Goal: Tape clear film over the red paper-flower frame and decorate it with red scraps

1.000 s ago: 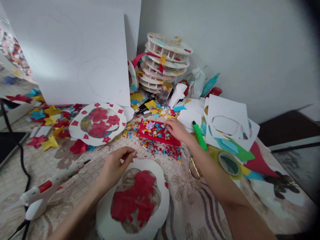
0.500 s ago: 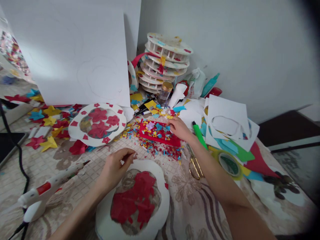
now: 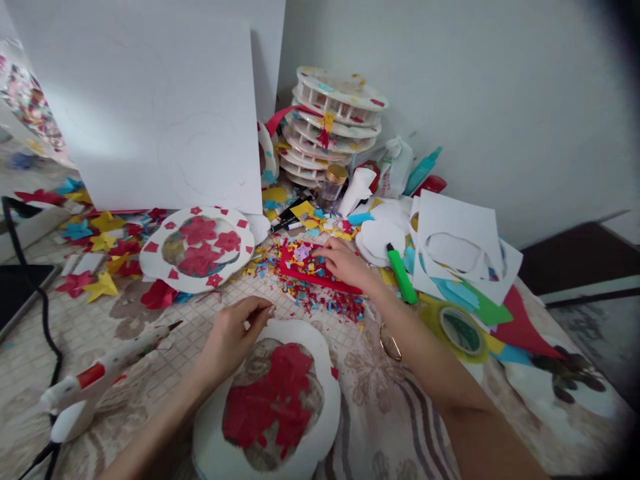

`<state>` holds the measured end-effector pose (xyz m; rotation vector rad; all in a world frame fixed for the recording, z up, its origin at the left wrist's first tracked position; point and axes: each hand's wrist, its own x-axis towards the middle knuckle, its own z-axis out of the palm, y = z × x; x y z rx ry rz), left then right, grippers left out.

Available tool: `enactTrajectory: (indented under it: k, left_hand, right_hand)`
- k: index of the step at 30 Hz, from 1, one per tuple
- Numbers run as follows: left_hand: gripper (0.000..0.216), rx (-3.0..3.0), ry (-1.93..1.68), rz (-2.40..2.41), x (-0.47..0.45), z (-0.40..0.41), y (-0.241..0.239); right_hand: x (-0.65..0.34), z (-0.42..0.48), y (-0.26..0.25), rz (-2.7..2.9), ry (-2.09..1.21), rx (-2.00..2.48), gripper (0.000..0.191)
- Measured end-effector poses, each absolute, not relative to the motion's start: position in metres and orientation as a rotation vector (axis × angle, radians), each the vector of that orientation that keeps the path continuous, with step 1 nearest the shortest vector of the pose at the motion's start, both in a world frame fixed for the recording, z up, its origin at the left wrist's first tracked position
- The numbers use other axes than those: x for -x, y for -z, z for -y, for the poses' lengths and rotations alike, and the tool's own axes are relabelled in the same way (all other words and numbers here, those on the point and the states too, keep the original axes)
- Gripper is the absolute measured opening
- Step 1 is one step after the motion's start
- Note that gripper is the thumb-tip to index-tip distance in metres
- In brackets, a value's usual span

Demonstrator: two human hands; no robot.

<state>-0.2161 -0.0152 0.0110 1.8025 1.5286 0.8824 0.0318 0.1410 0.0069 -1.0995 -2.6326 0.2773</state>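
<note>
Near the middle of the table my left hand [image 3: 243,331] is closed in a pinch above the upper left rim of a white scalloped frame [image 3: 325,360]. What its fingertips hold, if anything, is too small to make out. Red flower shapes [image 3: 293,373] fill the frame's clear centre. My right hand [image 3: 344,262] reaches over a red tray-like sheet [image 3: 295,270] heaped with coloured paper bits. Its fingers are partly spread, touching or just above the small blue pieces beside a purple paper flower [image 3: 302,252].
Left stand a glue gun [image 3: 95,373], a second decorated frame [image 3: 150,248] and paper stars [image 3: 101,287]. White boards [image 3: 170,120] lean behind. A tiered white structure [image 3: 335,127] rises at the back. Right lie a green marker [image 3: 401,275], scissors [image 3: 391,343], tape [image 3: 463,330] and cut paper [image 3: 460,217].
My right hand has moved left across the red sheet to the small paper pieces, its forearm now covering more of the scissors. My left hand stays in its pinch over the frame.
</note>
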Motion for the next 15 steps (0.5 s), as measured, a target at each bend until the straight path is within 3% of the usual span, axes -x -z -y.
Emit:
enactTrajectory:
  k: [6, 15]
  left_hand:
    - [0.02, -1.814, -0.877, -1.53, 0.216, 0.015, -0.009]
    - [0.018, -1.826, -0.896, -1.525, 0.216, 0.016, -0.008]
  right_hand:
    - [-0.04, -0.141, -0.008, 2.585, -0.242, 1.186, 0.028]
    - [-0.024, -0.126, -0.017, 2.669, -0.293, 1.075, 0.032]
